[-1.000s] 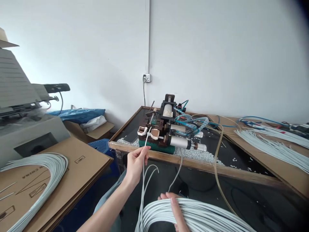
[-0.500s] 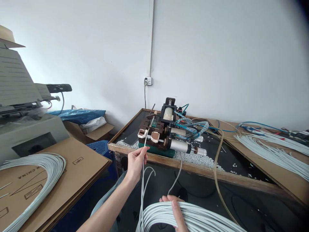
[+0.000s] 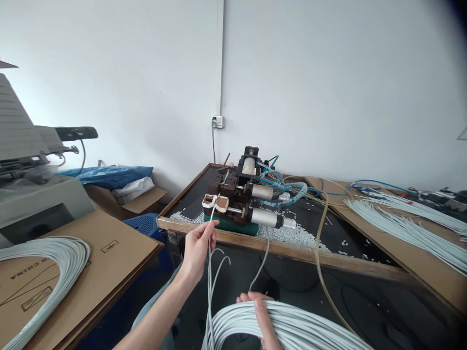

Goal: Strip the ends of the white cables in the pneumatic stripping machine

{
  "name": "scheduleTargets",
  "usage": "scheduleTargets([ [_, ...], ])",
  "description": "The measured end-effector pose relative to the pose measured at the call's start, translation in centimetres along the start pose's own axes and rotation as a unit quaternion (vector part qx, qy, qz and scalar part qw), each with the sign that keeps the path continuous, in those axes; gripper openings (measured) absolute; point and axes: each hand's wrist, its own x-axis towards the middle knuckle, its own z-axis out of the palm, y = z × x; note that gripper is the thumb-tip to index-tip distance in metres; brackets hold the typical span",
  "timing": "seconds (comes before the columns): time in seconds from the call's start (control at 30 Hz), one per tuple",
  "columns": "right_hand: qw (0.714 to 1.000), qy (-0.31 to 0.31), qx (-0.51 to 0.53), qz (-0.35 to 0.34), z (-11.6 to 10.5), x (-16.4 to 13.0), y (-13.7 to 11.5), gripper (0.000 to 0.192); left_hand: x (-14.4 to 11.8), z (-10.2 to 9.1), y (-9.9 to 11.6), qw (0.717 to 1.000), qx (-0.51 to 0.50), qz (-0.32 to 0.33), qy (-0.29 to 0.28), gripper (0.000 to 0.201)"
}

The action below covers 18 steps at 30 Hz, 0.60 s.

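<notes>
Head view, left hand: your left hand has its fingers pinched shut on a single white cable, close below its tip.
Head view, cable tip: the end points up at the two white-rimmed guide cups on the front of the pneumatic stripping machine; whether it has entered the jig I cannot tell.
Head view, right hand: your right hand lies flat on the white cable bundle in your lap, fingers spread over it, pressing and not clasping.
Head view, desk: the machine stands at the near edge of the black-topped desk, white offcuts strewn just beside it.
Head view, surroundings: more cut cables lie to the right, a looped bundle on cardboard to the left.
How to do it well: keep the pinch near the tip so the end stays stiff, line it straight with the opening, and hold the lap bundle down so no loop drags.
</notes>
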Motion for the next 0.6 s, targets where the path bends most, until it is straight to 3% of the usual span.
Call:
scheduleTargets([
  [0.13,1.0,0.004,-0.021,0.01,0.4,-0.5,0.2,0.043,-2.3,-0.4,1.4,0.99,0.108,0.096,0.0,0.034],
  [0.2,0.999,-0.007,-0.032,0.014,0.8,-1.0,0.3,0.043,-3.1,-0.6,2.3,0.97,0.202,0.118,-0.07,0.034],
  [0.27,0.999,-0.024,-0.046,0.011,1.2,-1.7,0.4,0.042,-3.7,-0.8,3.0,0.922,0.315,0.141,-0.174,0.031],
  [0.33,0.994,-0.052,-0.099,-0.012,1.4,-2.5,0.2,0.041,-4.1,-0.7,3.5,0.871,0.39,0.174,-0.242,0.03],
  [0.4,0.982,-0.062,-0.172,-0.034,1.5,-3.2,0.0,0.037,-4.6,-0.5,3.9,0.855,0.394,0.18,-0.284,0.034],
  [0.47,0.973,-0.044,-0.22,-0.047,1.5,-3.7,-0.2,0.032,-5.4,0.0,4.4,0.855,0.361,0.142,-0.344,0.033],
  [0.53,0.973,-0.024,-0.223,-0.061,1.6,-3.8,-0.2,0.028,-6.2,0.6,4.9,0.846,0.328,0.112,-0.406,0.025],
  [0.6,0.972,-0.045,-0.217,-0.083,1.6,-3.6,-0.2,0.025,-6.9,1.1,5.3,0.846,0.302,0.111,-0.425,0.014],
])
